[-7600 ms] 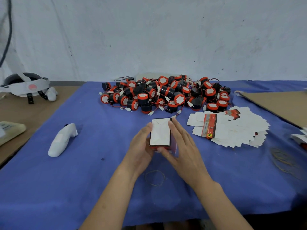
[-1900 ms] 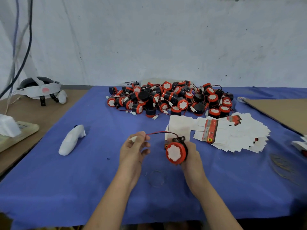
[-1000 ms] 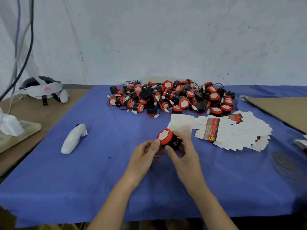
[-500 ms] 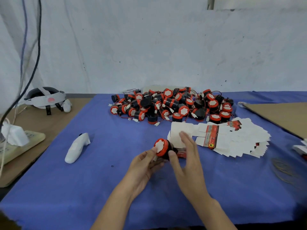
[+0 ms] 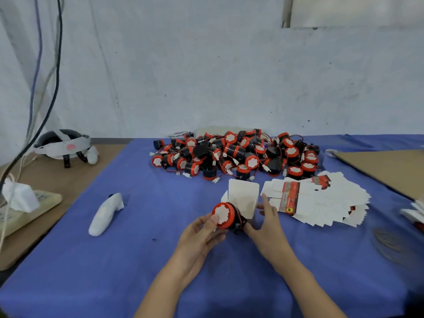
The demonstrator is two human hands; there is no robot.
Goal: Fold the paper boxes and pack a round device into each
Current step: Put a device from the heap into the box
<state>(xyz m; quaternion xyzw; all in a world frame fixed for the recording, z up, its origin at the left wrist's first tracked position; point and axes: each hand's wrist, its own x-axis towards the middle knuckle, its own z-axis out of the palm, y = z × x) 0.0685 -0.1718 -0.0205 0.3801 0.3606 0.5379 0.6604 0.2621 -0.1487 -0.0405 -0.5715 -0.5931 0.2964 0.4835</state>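
My left hand point(image 5: 199, 235) grips a round red-and-black device point(image 5: 223, 215) by its red rim, white face toward me. Its black rear end sits at the mouth of a folded white paper box point(image 5: 244, 199) that lies on the blue cloth with its flap up. My right hand point(image 5: 266, 222) holds the device's black end and the box's near edge, index finger pointing up beside the box. A heap of more round devices point(image 5: 234, 154) lies behind. A fanned stack of flat box blanks point(image 5: 321, 203) lies to the right.
The table is covered by a blue cloth point(image 5: 128, 260). A white controller point(image 5: 104, 213) lies to the left. A headset point(image 5: 63, 145) and a power strip point(image 5: 25, 207) sit on the brown bench at left. Brown cardboard point(image 5: 390, 168) and rubber bands point(image 5: 387, 242) are at right.
The device's wire, earlier stretched out by my left hand, is tucked away. Both hands have brought the device up to the box mouth, and my right fingers have come off the flap.
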